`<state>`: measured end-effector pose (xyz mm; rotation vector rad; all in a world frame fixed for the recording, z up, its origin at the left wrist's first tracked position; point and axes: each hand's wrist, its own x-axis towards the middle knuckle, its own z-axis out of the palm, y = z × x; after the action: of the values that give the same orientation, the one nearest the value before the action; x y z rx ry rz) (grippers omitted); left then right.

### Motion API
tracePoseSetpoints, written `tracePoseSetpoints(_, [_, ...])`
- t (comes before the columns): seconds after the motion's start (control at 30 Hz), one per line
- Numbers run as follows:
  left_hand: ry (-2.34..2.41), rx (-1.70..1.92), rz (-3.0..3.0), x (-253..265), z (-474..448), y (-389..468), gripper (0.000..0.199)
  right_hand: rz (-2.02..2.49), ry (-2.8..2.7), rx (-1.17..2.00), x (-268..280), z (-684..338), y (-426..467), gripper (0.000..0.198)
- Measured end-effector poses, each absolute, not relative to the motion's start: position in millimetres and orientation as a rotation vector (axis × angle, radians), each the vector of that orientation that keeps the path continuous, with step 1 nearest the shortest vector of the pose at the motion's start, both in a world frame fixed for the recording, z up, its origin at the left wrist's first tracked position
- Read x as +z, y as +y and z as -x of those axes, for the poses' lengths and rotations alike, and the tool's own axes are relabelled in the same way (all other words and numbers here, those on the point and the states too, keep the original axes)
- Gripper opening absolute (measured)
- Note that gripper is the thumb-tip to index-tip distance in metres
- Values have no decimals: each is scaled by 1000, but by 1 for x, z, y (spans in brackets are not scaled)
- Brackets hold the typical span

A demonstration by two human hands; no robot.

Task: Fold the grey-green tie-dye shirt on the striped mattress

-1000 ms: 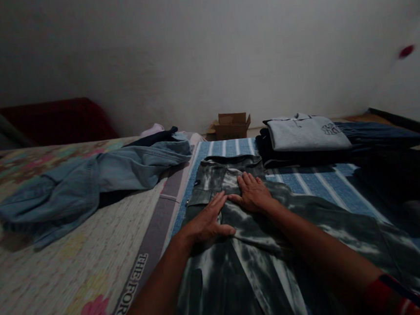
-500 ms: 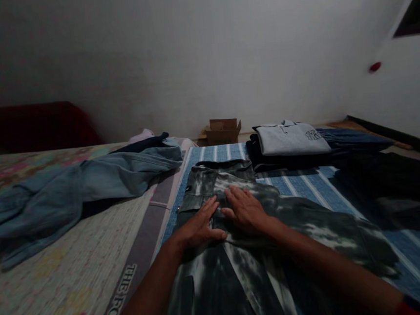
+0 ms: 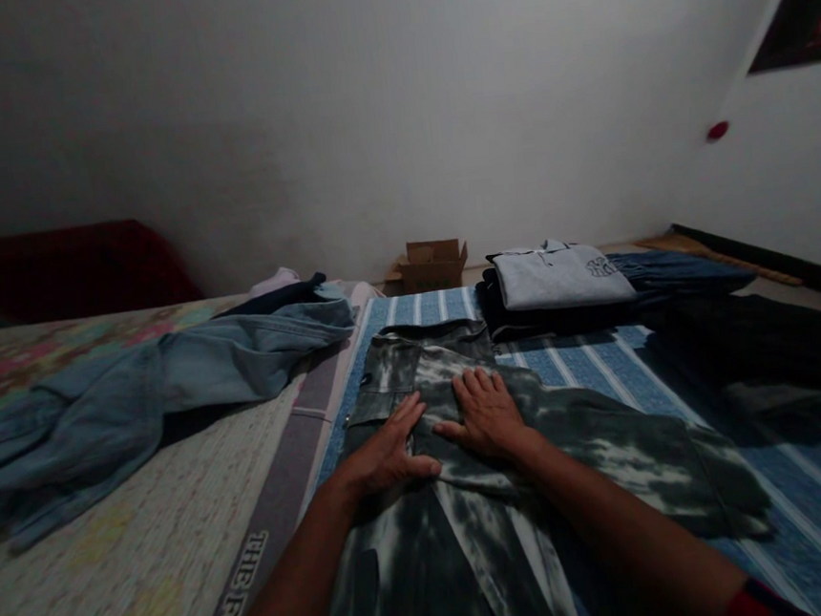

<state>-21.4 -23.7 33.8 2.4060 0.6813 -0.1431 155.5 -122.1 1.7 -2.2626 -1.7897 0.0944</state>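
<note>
A dark green and white tie-dyed garment lies spread in front of me, with a banded edge at its far end and one long part reaching out to the right. My left hand rests on its left half, fingers stretched and thumb apart. To the right of it, my right hand presses flat on the same cloth with its fingers slightly spread. Neither hand grips anything. Both forearms cover parts of the garment's near side.
The garment lies on a blue striped cloth. Behind it on the right is a folded grey top on dark clothes, near dark blue folded clothing and black clothing. Light blue jeans lie left. A cardboard box stands by the wall.
My right hand has shifted a little to the right over the garment, its fingers spreading more. The left hand stays almost in place. The view has turned slightly.
</note>
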Motion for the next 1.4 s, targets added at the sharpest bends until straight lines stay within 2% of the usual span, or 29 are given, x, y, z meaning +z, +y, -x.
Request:
tracePoseSetpoints(0.1, [680,-135,-2398,35,22,-24,102,2280,-1760,145,3,-149,-122,101])
tracePoseSetpoints(0.3, [693,-129,-2402,34,23,-23,101,2082,-1962,160,-1,-150,-113,86])
tracePoseSetpoints(0.57, [693,-122,-2370,33,24,-25,103,2271,-1733,124,-2,-158,-95,89])
tracePoseSetpoints(0.77, [704,-115,-2374,31,24,-26,105,2057,-1953,117,-4,-146,-100,84])
tracePoseSetpoints(1.13, [683,-98,-2368,35,23,-26,105,2366,-1668,238,5,-158,-86,85])
tracePoseSetpoints(1.3, [675,-73,-2359,31,23,-24,110,2075,-1923,154,2,-137,-103,76])
tracePoseSetpoints(1.4, [688,-47,-2353,30,23,-23,110,2023,-1996,201,0,-134,-107,79])
